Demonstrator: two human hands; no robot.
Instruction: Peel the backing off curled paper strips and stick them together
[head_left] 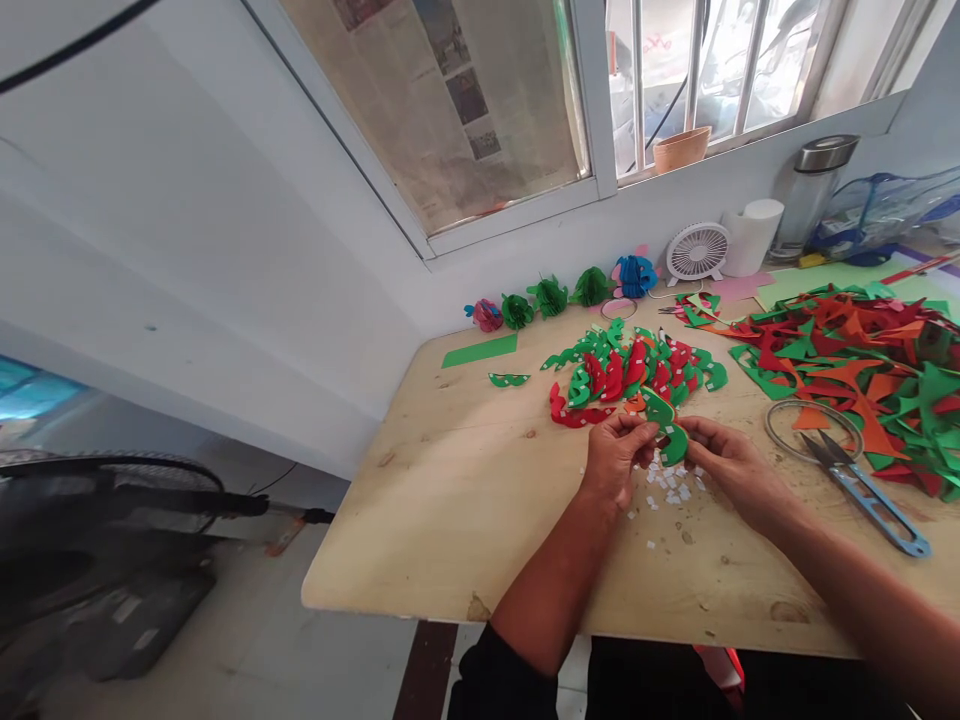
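Between both hands is a curved green paper cutout [673, 446] with small white squares on it. My left hand [616, 452] pinches its left edge, fingers closed. On the other side, my right hand [718, 458] grips the right edge between thumb and fingers. Small white paper squares [671, 488] lie scattered on the table just below the cutout. Right behind the hands spreads a pile of red and green curved cutouts [615, 375], many bearing white squares. A single green cutout [508, 380] lies apart to the left.
Blue-handled thread snips [874, 500] and a ring of tape [780, 425] lie right of my hands. Beyond them is a heap of paper scraps [862, 360]. Folded-paper ornaments [551, 296], a small white fan [697, 252] and a glass bottle [810, 200] line the wall.
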